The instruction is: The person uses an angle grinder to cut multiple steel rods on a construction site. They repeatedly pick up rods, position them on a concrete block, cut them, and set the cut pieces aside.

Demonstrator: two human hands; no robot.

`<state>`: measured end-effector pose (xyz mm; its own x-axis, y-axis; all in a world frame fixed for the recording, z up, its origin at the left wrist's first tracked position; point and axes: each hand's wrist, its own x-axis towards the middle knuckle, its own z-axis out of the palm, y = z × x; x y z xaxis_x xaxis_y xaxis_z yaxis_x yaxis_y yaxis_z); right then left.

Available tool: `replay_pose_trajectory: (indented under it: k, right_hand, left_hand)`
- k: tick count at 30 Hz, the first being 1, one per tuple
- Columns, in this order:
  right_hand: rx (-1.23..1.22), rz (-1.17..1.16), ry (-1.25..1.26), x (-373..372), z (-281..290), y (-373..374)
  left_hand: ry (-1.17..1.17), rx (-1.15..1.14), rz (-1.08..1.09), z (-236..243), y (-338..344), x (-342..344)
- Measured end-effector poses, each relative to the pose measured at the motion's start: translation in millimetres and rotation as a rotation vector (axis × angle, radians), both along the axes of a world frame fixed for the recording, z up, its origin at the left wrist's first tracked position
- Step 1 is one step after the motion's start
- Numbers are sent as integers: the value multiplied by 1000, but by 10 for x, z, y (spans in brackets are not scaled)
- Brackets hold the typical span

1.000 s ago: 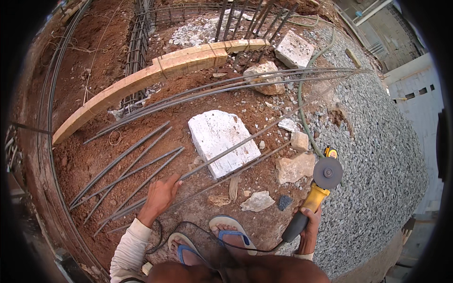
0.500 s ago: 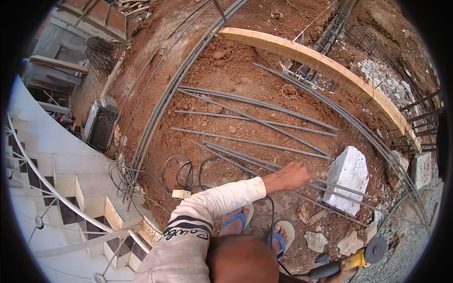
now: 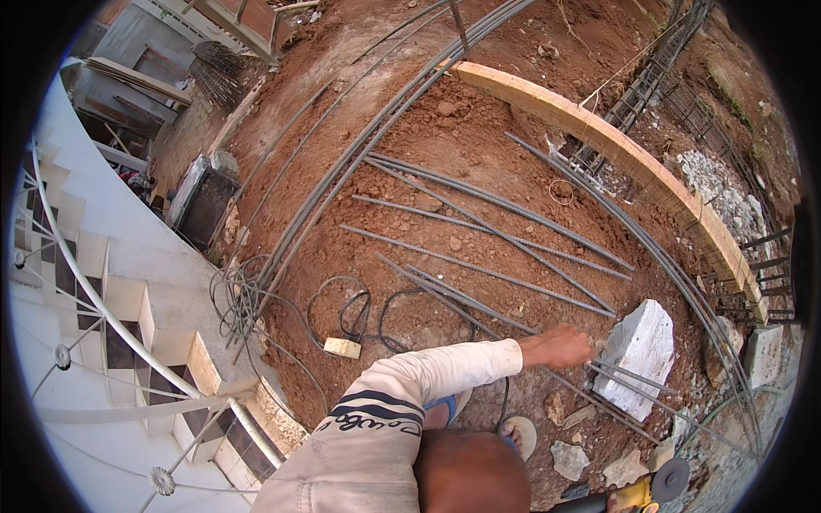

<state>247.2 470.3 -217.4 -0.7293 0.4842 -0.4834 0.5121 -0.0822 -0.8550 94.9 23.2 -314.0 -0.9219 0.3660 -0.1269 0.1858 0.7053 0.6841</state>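
Note:
My left arm, in a pale sleeve with dark stripes, reaches across to the steel rebars. My left hand [image 3: 560, 346] is closed around thin rebars [image 3: 629, 374]; the fingers hide exactly how many. Past the hand, these bars run over a white stone block [image 3: 647, 332] on the soil. At the lower right edge my right hand [image 3: 612, 502] holds a yellow and black angle grinder [image 3: 634, 494], mostly cut off by the frame. Its grey disc [image 3: 670, 480] stands apart from the bars, nearer to me than the stone.
Several loose rebars [image 3: 496, 256] lie on the red soil, with long bent bars [image 3: 368, 128] at the left. A timber plank [image 3: 590, 128] curves behind. Black cable [image 3: 357, 316] and tangled wire [image 3: 235, 299] lie near white stairs with a railing [image 3: 111, 316]. Sandalled feet [image 3: 517, 432] are below my arm.
The view has shifted, so the ground sits lower and farther right. My left hand is a little nearer the white stone. The grinder has sunk toward the lower edge.

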Motion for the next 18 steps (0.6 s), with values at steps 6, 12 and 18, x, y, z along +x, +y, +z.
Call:
replay_pose_trajectory:
  k: [6,12,18]
  right_hand:
    - [-35,220,-270,-40,242,-91]
    - [-225,212,-214,-255,-284,-364]
    - [-229,297,-139,-635,-457,-847]
  left_hand:
    - [-16,-32,-56,-10,50,-20]
    - [-93,1,-89,61,-20,-1]
    - [-111,-12,-132,110,-45,-15]
